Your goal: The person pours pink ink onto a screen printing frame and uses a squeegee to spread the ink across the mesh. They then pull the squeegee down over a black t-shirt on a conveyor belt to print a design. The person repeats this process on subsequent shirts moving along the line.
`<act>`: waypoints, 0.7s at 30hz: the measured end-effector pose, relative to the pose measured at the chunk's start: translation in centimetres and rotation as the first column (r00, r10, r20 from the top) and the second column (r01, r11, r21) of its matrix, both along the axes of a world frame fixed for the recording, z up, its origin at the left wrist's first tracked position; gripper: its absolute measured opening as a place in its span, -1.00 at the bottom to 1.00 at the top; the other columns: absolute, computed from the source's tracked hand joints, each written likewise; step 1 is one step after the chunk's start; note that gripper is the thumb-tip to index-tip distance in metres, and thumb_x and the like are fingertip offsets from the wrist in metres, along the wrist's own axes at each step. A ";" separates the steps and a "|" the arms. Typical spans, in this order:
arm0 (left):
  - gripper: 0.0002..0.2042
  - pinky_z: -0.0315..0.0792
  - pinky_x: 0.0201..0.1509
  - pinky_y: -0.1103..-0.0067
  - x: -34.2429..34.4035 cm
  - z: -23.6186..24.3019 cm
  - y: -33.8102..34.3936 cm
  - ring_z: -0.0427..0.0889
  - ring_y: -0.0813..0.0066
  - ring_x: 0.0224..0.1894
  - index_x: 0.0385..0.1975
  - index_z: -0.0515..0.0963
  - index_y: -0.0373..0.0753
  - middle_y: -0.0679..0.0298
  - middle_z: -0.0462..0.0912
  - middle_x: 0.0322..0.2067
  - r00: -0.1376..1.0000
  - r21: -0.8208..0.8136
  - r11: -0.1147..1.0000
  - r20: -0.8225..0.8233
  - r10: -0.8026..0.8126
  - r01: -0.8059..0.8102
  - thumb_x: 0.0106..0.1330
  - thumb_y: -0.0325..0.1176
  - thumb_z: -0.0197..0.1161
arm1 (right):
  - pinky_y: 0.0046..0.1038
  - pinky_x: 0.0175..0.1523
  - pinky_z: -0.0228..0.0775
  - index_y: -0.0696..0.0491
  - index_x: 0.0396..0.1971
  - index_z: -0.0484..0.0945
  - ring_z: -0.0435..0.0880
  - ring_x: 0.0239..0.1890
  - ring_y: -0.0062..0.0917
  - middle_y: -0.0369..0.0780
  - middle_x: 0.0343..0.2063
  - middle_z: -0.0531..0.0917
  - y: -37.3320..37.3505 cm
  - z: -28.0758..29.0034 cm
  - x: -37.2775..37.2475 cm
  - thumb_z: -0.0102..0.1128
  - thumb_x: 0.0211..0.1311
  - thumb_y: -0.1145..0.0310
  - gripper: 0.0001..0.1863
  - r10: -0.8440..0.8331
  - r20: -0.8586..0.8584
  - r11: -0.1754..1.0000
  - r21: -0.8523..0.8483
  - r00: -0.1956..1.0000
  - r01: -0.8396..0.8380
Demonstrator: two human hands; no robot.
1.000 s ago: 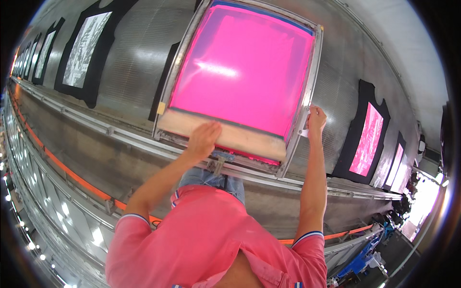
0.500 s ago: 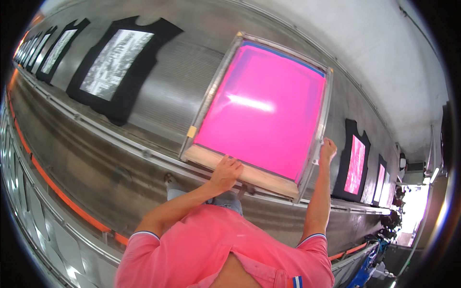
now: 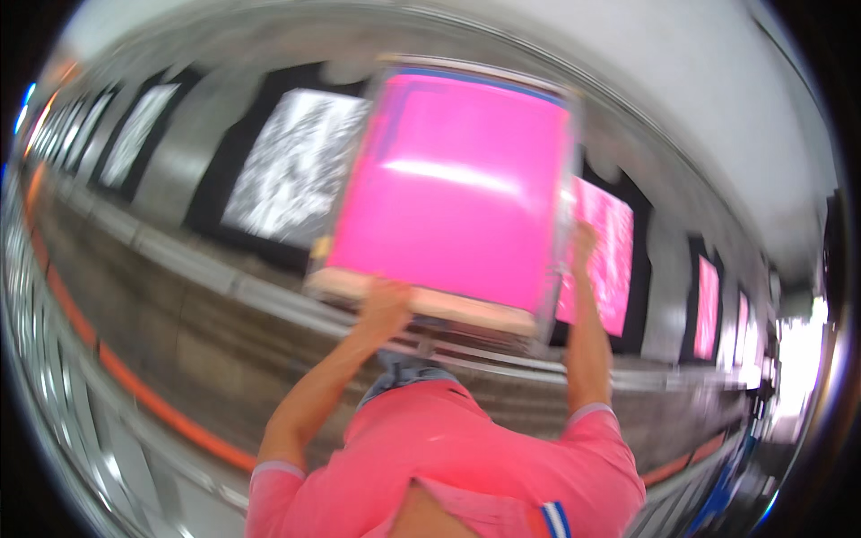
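Note:
A screen printing frame point(image 3: 453, 193) with a bright pink screen lies tilted over the long metal table. My left hand point(image 3: 386, 307) is closed on the pale wooden bar point(image 3: 466, 314) along its near edge. At the frame's right side, my right hand point(image 3: 583, 244) is closed on the metal edge; blur softens its fingers. Just right of the frame lies a black shirt point(image 3: 639, 224) with a pink print point(image 3: 610, 255), partly behind my right hand and forearm. To the left, the frame is close beside or over the edge of a black shirt point(image 3: 220, 193) with a grey-white print point(image 3: 296, 166).
More black shirts with grey-white prints point(image 3: 139, 134) line the table to the left. Further right lies another shirt with a pink print point(image 3: 707, 305). A metal rail point(image 3: 202, 269) runs along the table's near edge, and an orange bar point(image 3: 161, 408) crosses the lower left.
Both hands have moved the screen printing frame left along the table, nearer the grey-printed shirt. A pink-printed shirt now shows at its right side. The view has shifted with it and blurred.

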State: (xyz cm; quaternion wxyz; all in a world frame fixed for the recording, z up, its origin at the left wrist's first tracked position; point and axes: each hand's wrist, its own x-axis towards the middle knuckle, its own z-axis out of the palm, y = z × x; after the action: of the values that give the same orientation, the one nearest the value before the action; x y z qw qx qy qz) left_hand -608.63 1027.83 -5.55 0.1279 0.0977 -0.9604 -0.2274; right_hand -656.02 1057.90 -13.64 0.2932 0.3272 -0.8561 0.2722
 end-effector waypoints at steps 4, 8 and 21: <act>-0.66 0.31 0.24 0.14 9.4 -0.9 -12.2 0.65 0.11 -0.06 -0.23 0.68 -0.21 0.13 0.72 -0.15 0.987 -0.048 0.991 0.093 0.131 -0.127 -0.11 -0.53 0.30 | -0.35 -0.18 0.50 0.12 -0.33 0.69 0.68 -0.34 -0.38 -0.14 -0.41 0.71 -20.7 0.6 15.0 0.04 0.34 0.33 -0.75 0.049 0.373 0.971 -0.236 0.926 0.044; -0.63 0.28 0.33 0.15 15.4 2.2 -21.7 0.62 0.06 -0.04 -0.24 0.67 -0.26 0.09 0.71 -0.17 0.977 -0.113 0.991 0.190 0.092 -0.071 -0.12 -0.66 0.24 | -0.19 -0.13 0.49 0.13 -0.27 0.68 0.71 -0.28 -0.09 0.01 -0.36 0.71 -31.0 4.8 25.8 0.06 0.32 0.25 -0.71 -0.069 0.735 0.923 -0.210 0.674 0.323; -0.70 0.37 0.07 0.13 19.7 2.3 -35.1 0.60 -0.08 -0.22 -0.40 0.64 -0.27 0.05 0.67 -0.40 0.962 -0.013 0.998 0.265 -0.062 0.068 -0.21 -0.68 0.19 | -0.16 -0.08 0.52 0.10 -0.24 0.70 0.71 -0.21 -0.02 0.03 -0.34 0.72 -41.4 5.7 33.6 0.06 0.29 0.26 -0.71 -0.054 0.867 0.865 -0.206 0.495 0.457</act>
State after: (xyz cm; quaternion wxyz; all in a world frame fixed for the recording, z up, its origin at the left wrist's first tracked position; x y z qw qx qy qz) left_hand -588.89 992.76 -3.23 -0.0078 0.0943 -0.9739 -0.2061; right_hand -622.43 1016.50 -7.93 -0.0539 -0.0483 -0.8509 0.5203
